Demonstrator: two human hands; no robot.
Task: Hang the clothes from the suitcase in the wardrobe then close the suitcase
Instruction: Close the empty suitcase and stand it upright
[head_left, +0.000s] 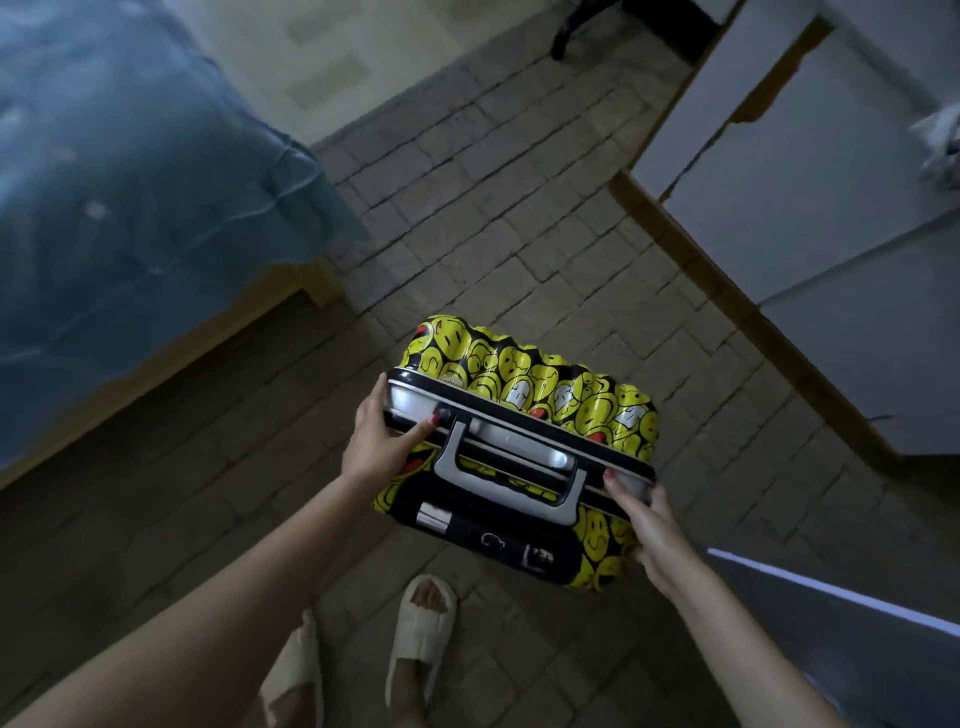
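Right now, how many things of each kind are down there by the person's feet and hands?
Suitcases: 1, the yellow smiley suitcase, closed
Hands: 2, left hand and right hand, both gripping the suitcase's top corners
Slippers: 2, one slipper and the other slipper
Beds: 1, the blue-covered bed
Total: 6

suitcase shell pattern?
Yellow smiley faces on black, covering the suitcase shell; seen in the head view.

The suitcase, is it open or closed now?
Closed: the two shells of the suitcase meet along the frame, both hands gripping its ends.
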